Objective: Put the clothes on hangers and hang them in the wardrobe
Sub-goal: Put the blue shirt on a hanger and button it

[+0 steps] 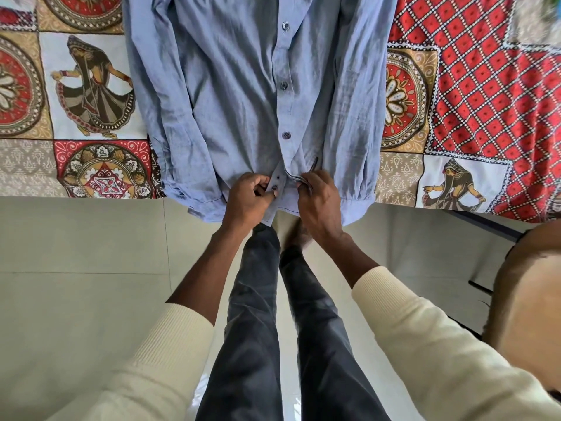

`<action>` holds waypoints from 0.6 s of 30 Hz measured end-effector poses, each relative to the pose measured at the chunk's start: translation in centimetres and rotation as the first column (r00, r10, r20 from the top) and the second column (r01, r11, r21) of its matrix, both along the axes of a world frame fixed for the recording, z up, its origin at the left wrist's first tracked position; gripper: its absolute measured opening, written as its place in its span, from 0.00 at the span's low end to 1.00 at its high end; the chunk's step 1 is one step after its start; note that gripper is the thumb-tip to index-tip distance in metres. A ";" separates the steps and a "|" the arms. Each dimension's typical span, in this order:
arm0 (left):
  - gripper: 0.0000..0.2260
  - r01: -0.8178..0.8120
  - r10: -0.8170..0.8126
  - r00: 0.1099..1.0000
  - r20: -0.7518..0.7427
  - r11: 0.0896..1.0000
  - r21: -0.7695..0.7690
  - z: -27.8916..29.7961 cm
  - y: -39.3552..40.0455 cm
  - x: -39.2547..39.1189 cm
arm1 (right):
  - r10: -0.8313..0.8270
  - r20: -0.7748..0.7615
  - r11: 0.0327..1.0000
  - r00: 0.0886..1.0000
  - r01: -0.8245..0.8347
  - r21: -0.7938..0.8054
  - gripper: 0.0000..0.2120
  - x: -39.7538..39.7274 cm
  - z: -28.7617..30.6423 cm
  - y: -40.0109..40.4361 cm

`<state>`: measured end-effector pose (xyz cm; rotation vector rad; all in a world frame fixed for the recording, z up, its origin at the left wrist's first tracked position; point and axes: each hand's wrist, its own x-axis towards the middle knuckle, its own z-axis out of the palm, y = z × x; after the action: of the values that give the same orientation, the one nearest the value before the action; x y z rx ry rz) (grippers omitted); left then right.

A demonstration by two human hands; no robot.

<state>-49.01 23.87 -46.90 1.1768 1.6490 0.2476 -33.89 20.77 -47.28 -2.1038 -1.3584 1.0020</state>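
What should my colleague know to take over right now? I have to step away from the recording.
Left hand pinches the button placket at the bottom button. Right hand grips the opposite front edge beside it.
The blue shirt lies front up on the patterned bedspread, hem over the edge. Three buttons above look fastened; the bottom one is open.
No hanger or wardrobe in view.
Left: fasten it, put the shirt on a hanger, hang it.

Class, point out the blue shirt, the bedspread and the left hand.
blue shirt (243, 95): head view, on its chest panel.
bedspread (485, 86): head view, on its red checked part.
left hand (247, 196): head view, on its back.
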 end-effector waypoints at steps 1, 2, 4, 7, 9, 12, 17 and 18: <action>0.03 0.036 -0.036 0.999 -0.028 0.999 0.004 -0.1 -0.1 0.0 | -0.008 -0.017 1.000 1.000 0.007 -0.007 0.07 0.2 0.1 0.0; 0.04 0.058 -0.057 0.997 -0.050 0.998 0.010 -0.3 -0.2 0.0 | -0.015 -0.034 1.000 0.999 0.015 -0.017 0.07 0.3 0.4 -0.1; 0.06 0.059 -0.057 0.995 -0.079 0.998 0.015 -0.2 -0.3 0.0 | -0.040 -0.078 0.998 0.996 0.037 -0.049 0.06 0.4 0.9 -0.2; 0.02 0.047 -0.020 0.983 -0.184 0.989 0.140 0.2 -1.1 0.5 | -0.107 -0.095 0.992 0.990 0.101 -0.069 0.04 0.3 1.5 -0.6; 0.03 0.172 -0.121 0.970 -0.213 0.955 0.243 0.4 -2.1 1.2 | -0.201 -0.100 0.976 0.975 0.191 -0.100 0.05 0.4 1.6 -1.0; 0.09 0.359 -0.345 0.933 -0.101 0.909 0.214 -0.2 -3.4 2.0 | -0.288 -0.123 0.953 0.950 0.271 -0.139 0.07 0.7 1.7 -1.4; 0.10 0.192 -0.180 0.980 -0.086 0.969 0.155 -0.6 -3.1 2.6 | -0.227 -0.147 0.969 0.963 0.207 -0.137 0.09 1.2 1.7 -1.7; 0.09 0.128 -0.116 0.990 -0.085 0.979 0.158 -0.5 -3.0 2.7 | -0.230 -0.148 0.967 0.962 0.208 -0.148 0.08 1.3 1.7 -1.7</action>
<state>-46.36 20.90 -47.44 1.4212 1.6386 0.2671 -32.62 19.11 -45.55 -2.1558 -0.9787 1.1675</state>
